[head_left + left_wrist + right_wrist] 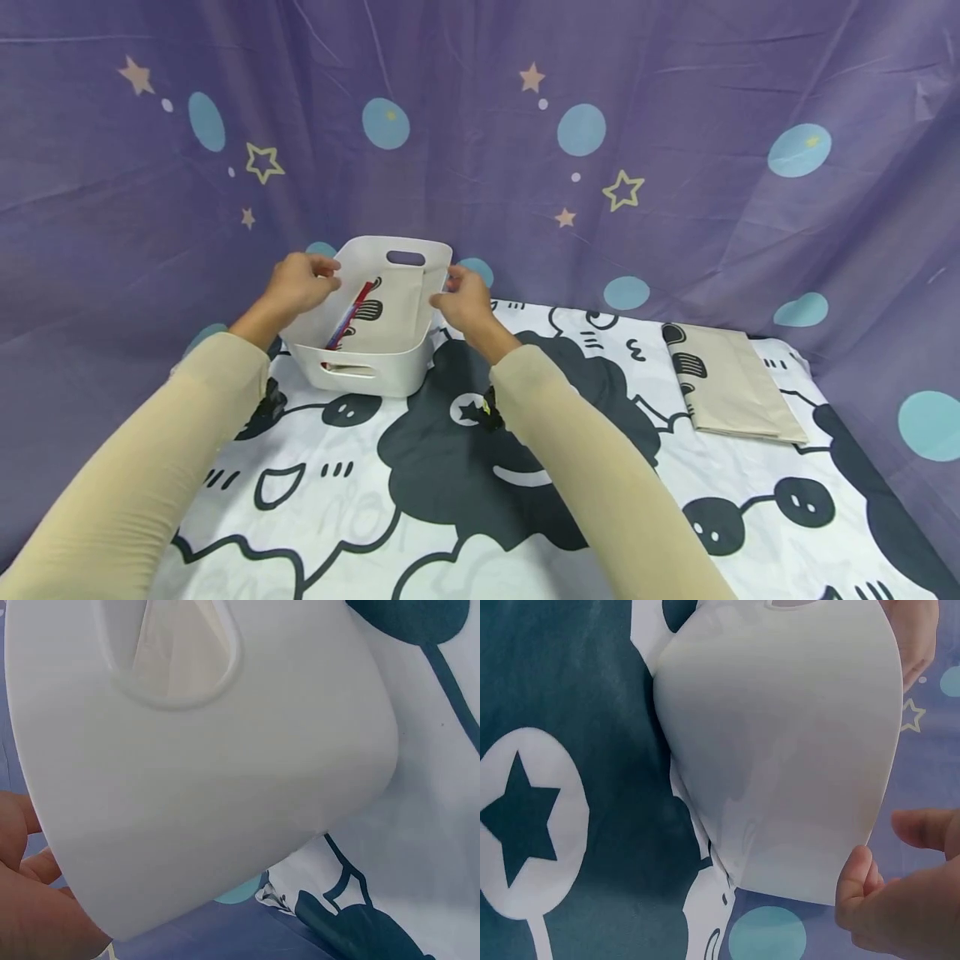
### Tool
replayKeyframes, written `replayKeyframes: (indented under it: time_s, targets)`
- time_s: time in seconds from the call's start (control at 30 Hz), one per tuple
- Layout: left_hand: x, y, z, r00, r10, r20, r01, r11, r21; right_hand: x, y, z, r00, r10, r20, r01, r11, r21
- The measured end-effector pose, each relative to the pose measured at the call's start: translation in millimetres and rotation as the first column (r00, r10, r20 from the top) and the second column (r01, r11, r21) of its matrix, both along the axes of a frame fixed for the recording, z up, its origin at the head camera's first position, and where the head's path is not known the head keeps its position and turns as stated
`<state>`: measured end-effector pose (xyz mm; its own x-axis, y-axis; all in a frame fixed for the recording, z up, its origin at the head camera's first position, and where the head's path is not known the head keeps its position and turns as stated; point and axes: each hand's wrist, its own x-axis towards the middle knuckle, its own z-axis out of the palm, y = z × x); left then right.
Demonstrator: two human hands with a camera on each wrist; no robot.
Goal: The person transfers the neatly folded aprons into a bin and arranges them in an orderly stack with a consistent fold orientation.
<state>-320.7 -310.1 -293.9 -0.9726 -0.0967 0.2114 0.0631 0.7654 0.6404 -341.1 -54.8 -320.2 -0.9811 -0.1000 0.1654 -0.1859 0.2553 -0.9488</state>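
Note:
A white plastic basket (382,375) with cut-out handles stands at the back left of the cloth-covered surface. Inside lies a folded beige cloth (397,308) with black prints, and along its left side a slim red and blue item (350,315). My left hand (296,285) is at the basket's left rim, fingers loosely bent and apart. At the opposite rim is my right hand (467,302); in the right wrist view its fingertips (861,862) are right at the wall, while the thumb (922,827) stands away from it.
Another folded beige cloth (731,383) with black prints lies at the right of the surface. The black-and-white cartoon sheet (352,492) covers the surface. Behind it hangs a purple curtain (480,150) with stars and blue dots, close to the basket's far end.

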Motion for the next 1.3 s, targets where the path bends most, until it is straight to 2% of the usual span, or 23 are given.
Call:
replayKeyframes:
  time_s: [0.17,0.53,0.87,1.07,1.3]
  targets:
    - [-2.1,3.0,-1.3,1.000,-0.014,0.004,0.014,1.000,0.002,-1.9,8.5,-2.4,1.000,0.020,-0.004,-0.020,1.000,0.009]
    - [-6.6,15.2,-3.2,1.000,-0.025,-0.015,0.025,0.999,0.028,-10.5,36.8,-3.4,0.997,0.006,-0.074,-0.001,0.997,0.073]
    - [-8.3,34.6,-3.3,0.999,-0.044,0.007,0.043,0.997,0.061,-14.0,66.5,-0.7,0.992,-0.020,-0.125,0.025,0.999,0.044]
    - [-10.2,50.1,-2.1,0.995,-0.094,-0.015,0.095,0.994,0.063,-15.1,85.5,-0.3,0.990,-0.023,-0.142,0.029,0.999,0.044]
    - [-12.1,73.6,-1.6,0.987,-0.149,-0.062,0.151,0.988,0.023,-14.8,106.6,0.3,0.981,-0.002,-0.194,0.027,0.991,0.128]
